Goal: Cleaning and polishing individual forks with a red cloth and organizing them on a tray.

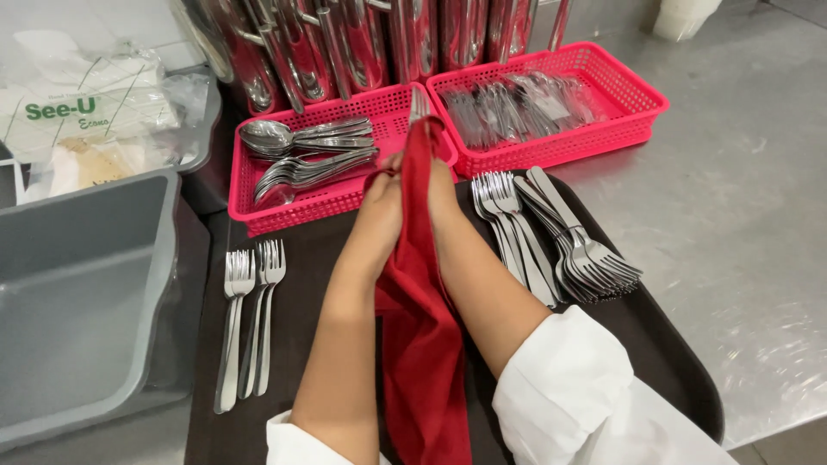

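Head view only. Hands are meeting over the dark tray (663, 362), both wrapped in a red cloth (424, 344). Left hand (379, 202) is gripping the cloth from the left, fingers closed around it. Right hand (441, 194) is pressing in from the right, fingers also closed on the cloth. A metal utensil (419, 103) is poking out of the top of the cloth, just beyond both sets of fingers; which kind, can't tell, only the tip is showing. Its long axis is running away from the person, toward the left red basket (258, 220) holding spoons (301, 151). Both hands are about equally near the tip. Cloth tail is hanging down between the forearms.

Right red basket (642, 108) is holding more cutlery. Forks (250, 319) are lying left of the arms on the tray, a bigger fork pile (560, 241) right of them. Grey tub (86, 293) is sitting far left, steel bench (749, 215) to the right.
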